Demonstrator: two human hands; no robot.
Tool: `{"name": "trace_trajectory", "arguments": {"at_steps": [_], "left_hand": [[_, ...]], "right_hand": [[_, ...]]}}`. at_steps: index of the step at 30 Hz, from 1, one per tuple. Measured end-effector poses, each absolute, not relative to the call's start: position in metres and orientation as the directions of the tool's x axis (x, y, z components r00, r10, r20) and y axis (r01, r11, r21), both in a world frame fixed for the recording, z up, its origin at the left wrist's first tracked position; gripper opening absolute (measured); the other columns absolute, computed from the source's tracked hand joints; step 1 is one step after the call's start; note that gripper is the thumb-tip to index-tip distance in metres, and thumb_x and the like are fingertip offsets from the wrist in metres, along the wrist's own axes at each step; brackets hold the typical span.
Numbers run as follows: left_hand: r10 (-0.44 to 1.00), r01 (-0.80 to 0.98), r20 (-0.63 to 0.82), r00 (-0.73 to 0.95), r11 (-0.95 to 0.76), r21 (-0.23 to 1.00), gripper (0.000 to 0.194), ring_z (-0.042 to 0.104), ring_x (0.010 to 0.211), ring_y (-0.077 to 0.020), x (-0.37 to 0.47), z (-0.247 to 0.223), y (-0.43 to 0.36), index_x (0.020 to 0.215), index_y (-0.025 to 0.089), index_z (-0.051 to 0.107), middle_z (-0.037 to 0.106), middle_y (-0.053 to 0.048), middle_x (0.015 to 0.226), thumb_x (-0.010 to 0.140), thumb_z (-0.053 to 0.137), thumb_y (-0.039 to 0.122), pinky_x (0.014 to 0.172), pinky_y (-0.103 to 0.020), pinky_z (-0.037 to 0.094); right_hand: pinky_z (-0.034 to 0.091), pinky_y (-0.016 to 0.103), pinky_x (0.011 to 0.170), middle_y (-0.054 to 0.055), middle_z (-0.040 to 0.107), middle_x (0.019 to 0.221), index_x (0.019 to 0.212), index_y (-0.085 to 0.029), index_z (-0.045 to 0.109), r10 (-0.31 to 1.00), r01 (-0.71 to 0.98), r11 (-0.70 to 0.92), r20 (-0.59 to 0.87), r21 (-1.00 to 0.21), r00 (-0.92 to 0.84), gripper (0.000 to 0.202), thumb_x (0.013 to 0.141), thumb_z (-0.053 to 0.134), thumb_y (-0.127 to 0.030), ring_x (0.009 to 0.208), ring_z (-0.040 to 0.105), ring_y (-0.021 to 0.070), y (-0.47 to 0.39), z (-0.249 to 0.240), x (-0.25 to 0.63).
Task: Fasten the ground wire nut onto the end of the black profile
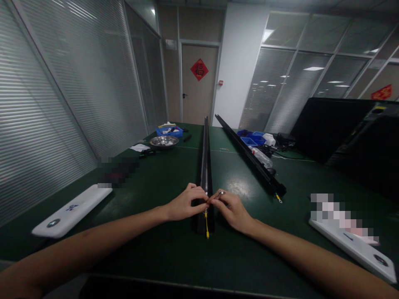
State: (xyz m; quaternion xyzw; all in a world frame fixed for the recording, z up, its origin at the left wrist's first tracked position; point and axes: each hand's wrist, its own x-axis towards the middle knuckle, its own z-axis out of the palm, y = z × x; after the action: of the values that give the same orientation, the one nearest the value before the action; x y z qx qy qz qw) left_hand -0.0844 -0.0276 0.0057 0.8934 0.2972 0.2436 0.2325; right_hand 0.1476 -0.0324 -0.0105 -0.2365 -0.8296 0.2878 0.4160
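Note:
A long black channel-shaped rail [205, 166] lies lengthwise on the green table, its near end in front of me. My left hand [187, 202] reaches over the rail from the left, thumb and fingers pinched together. From the right, my right hand [232, 211], with a ring on one finger, pinches at the same spot, and the fingertips of both hands meet. Whatever they grip is too small and covered to make out. A short yellow wire [207, 224] comes out just below the fingertips and hangs toward the rail's near end.
A second black rail [249, 155] with a yellow ring-terminal wire [278, 198] lies to the right. Beyond are blue bins [248, 141], a plastic bottle [262, 158], a metal bowl [164, 142] and a blue basket [169, 132]. White devices [73, 211] flank me on both sides.

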Motion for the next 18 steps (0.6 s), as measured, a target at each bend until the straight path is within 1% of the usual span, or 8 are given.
{"name": "trace_trajectory", "arguments": {"at_steps": [5, 11, 18], "left_hand": [[0.639, 0.415, 0.299, 0.709, -0.720, 0.556, 0.015, 0.060, 0.097, -0.0195, -0.0851, 0.0050, -0.0271, 0.100, 0.021, 0.069, 0.069, -0.002, 0.098, 0.100, 0.058, 0.032, 0.100, -0.036, 0.030], [0.633, 0.416, 0.302, 0.713, -0.728, 0.545, 0.021, 0.060, 0.098, -0.0197, -0.0862, 0.0016, -0.0252, 0.101, 0.021, 0.069, 0.070, -0.003, 0.099, 0.103, 0.055, 0.036, 0.100, -0.036, 0.031], [0.641, 0.415, 0.293, 0.709, -0.716, 0.562, 0.017, 0.060, 0.098, -0.0199, -0.0848, 0.0054, -0.0271, 0.100, 0.021, 0.069, 0.070, -0.002, 0.099, 0.100, 0.058, 0.034, 0.099, -0.036, 0.031]], "right_hand": [[0.053, 0.032, 0.080, 0.006, 0.071, 0.092, 0.100, -0.019, 0.073, 0.625, 0.149, 0.730, 0.563, -0.667, -0.541, 0.025, 0.107, 0.053, -0.031, 0.085, 0.067, 0.0194, -0.0328, -0.0107, 0.1471], [0.053, 0.031, 0.079, 0.005, 0.070, 0.090, 0.100, -0.019, 0.073, 0.625, 0.171, 0.739, 0.569, -0.652, -0.534, 0.024, 0.106, 0.054, -0.032, 0.083, 0.066, 0.0188, -0.0334, -0.0122, 0.1473], [0.053, 0.031, 0.079, 0.005, 0.071, 0.090, 0.097, -0.019, 0.073, 0.638, 0.153, 0.716, 0.550, -0.681, -0.539, 0.024, 0.106, 0.054, -0.031, 0.083, 0.067, 0.0191, -0.0310, -0.0127, 0.1471]]}}
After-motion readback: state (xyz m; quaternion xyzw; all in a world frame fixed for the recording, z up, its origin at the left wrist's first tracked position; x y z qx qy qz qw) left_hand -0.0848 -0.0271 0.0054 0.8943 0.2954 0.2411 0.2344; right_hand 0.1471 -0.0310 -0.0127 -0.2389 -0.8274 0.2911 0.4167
